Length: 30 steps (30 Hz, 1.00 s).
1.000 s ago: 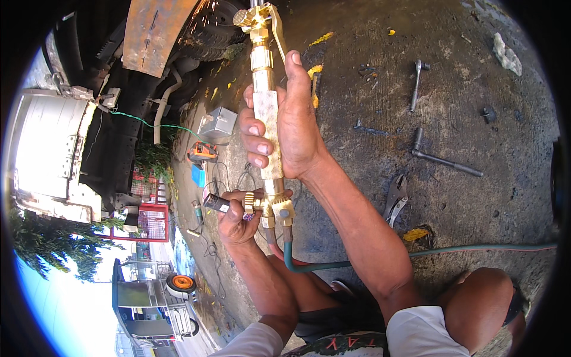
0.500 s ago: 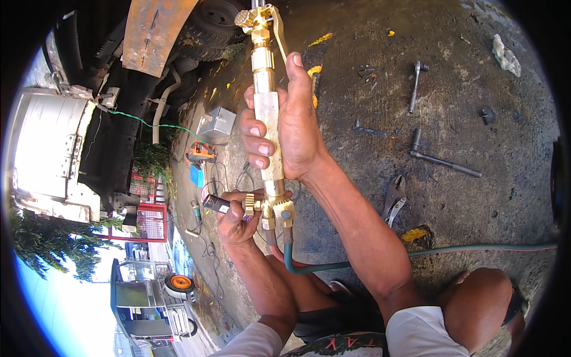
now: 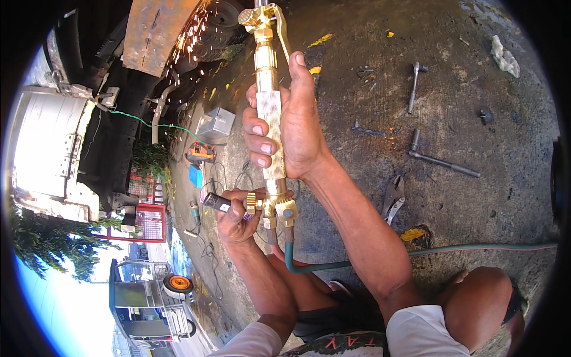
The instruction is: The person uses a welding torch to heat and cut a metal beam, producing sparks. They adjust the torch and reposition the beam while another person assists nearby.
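A brass cutting torch (image 3: 271,128) with a ribbed grip stands upright in front of me. My right hand (image 3: 300,131) is closed round the grip, its thumb stretched up along the side near the lever (image 3: 282,33). The tip lies beyond the upper edge of the view. My left hand (image 3: 237,223) is closed on a small black cylinder (image 3: 216,202) beside the torch's lower end. Its fingers pass behind the torch base, next to a brass valve knob (image 3: 251,203). A green hose (image 3: 321,268) and a reddish hose run from the base.
Orange sparks (image 3: 189,38) fly beside a rusty steel plate (image 3: 151,35) on the vehicle frame. Locking pliers (image 3: 394,199), a ratchet (image 3: 415,86) and a breaker bar (image 3: 446,162) lie on the concrete. A metal box (image 3: 215,124) and cables are at left.
Orange sparks have appeared by the rusty plate, and a few small glowing specks show on the concrete near the tools. Both hands keep their holds and have barely moved.
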Each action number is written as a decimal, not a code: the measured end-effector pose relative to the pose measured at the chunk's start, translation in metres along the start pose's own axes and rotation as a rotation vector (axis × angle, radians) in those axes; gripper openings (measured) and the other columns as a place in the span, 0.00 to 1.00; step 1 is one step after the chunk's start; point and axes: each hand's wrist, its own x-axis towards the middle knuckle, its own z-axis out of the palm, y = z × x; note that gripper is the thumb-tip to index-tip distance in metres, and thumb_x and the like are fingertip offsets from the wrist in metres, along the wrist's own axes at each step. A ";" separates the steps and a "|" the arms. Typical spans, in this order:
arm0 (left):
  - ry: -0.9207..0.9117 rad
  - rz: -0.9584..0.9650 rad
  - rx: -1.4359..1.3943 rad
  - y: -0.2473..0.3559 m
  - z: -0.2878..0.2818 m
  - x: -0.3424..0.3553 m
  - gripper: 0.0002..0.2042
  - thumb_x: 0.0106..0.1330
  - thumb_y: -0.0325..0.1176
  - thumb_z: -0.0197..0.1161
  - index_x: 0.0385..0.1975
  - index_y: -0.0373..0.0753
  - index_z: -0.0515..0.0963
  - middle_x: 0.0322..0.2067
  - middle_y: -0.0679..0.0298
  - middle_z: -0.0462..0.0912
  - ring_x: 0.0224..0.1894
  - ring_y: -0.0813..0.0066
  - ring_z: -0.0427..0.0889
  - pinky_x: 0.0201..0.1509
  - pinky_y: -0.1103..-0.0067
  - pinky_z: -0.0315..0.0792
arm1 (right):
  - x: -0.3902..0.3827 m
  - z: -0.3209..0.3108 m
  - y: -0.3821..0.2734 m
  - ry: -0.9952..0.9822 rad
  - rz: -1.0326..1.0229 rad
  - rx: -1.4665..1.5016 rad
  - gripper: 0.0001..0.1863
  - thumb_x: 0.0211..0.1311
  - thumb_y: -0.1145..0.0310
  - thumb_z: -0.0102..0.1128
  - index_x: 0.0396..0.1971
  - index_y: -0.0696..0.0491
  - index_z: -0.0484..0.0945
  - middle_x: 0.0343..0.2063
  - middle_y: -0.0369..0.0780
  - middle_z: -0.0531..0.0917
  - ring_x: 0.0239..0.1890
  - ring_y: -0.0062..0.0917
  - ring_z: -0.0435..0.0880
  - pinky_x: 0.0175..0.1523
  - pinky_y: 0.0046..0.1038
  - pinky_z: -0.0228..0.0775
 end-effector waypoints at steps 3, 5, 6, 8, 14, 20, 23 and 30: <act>-0.043 -0.042 -0.048 0.000 -0.004 0.001 0.23 0.62 0.45 0.71 0.38 0.25 0.80 0.34 0.44 0.85 0.35 0.54 0.85 0.46 0.60 0.76 | -0.001 0.000 -0.001 0.012 -0.013 -0.014 0.43 0.57 0.16 0.31 0.31 0.48 0.65 0.13 0.31 0.65 0.08 0.14 0.61 0.11 0.21 0.58; -0.049 -0.052 -0.067 0.000 -0.004 0.001 0.23 0.62 0.45 0.71 0.38 0.24 0.80 0.34 0.43 0.85 0.36 0.53 0.85 0.48 0.58 0.76 | -0.002 0.002 -0.002 0.017 -0.015 -0.016 0.43 0.57 0.16 0.31 0.31 0.48 0.65 0.13 0.31 0.65 0.08 0.14 0.62 0.11 0.21 0.58; -0.040 -0.051 -0.069 0.000 -0.004 0.001 0.24 0.62 0.45 0.71 0.38 0.24 0.80 0.34 0.43 0.85 0.36 0.52 0.85 0.48 0.58 0.76 | -0.002 0.002 -0.002 0.017 -0.014 -0.012 0.43 0.57 0.16 0.31 0.31 0.48 0.65 0.13 0.31 0.65 0.08 0.14 0.62 0.11 0.21 0.58; -0.017 -0.050 -0.070 -0.002 -0.006 0.000 0.24 0.62 0.45 0.71 0.37 0.24 0.80 0.35 0.43 0.85 0.36 0.52 0.85 0.48 0.58 0.76 | -0.001 0.002 -0.002 0.012 -0.012 -0.008 0.43 0.57 0.16 0.31 0.31 0.48 0.65 0.13 0.31 0.65 0.08 0.14 0.62 0.11 0.21 0.58; -0.002 -0.086 -0.112 -0.004 -0.010 -0.002 0.24 0.61 0.45 0.71 0.39 0.24 0.81 0.37 0.41 0.85 0.38 0.52 0.86 0.51 0.56 0.77 | -0.001 0.001 -0.002 0.001 -0.008 -0.014 0.43 0.58 0.17 0.30 0.32 0.49 0.65 0.13 0.31 0.65 0.08 0.14 0.62 0.12 0.21 0.58; -0.092 -0.048 -0.032 0.002 0.004 0.003 0.22 0.65 0.46 0.68 0.39 0.27 0.79 0.36 0.48 0.83 0.38 0.57 0.85 0.49 0.58 0.77 | -0.003 0.002 -0.001 0.027 0.006 -0.057 0.43 0.57 0.17 0.29 0.31 0.49 0.65 0.13 0.32 0.65 0.08 0.15 0.62 0.12 0.21 0.59; -0.108 -0.029 0.032 0.004 0.003 0.002 0.22 0.67 0.48 0.66 0.39 0.29 0.77 0.36 0.51 0.82 0.39 0.62 0.84 0.49 0.61 0.77 | -0.004 0.000 0.002 0.031 0.037 -0.033 0.43 0.58 0.17 0.29 0.31 0.49 0.65 0.13 0.32 0.65 0.08 0.15 0.62 0.12 0.22 0.59; 0.030 -0.111 -0.035 -0.005 -0.015 -0.002 0.25 0.60 0.49 0.71 0.36 0.26 0.81 0.33 0.46 0.86 0.34 0.55 0.85 0.42 0.64 0.77 | 0.002 0.001 0.002 0.030 0.022 -0.011 0.43 0.58 0.17 0.30 0.32 0.49 0.65 0.13 0.32 0.66 0.08 0.15 0.62 0.12 0.22 0.60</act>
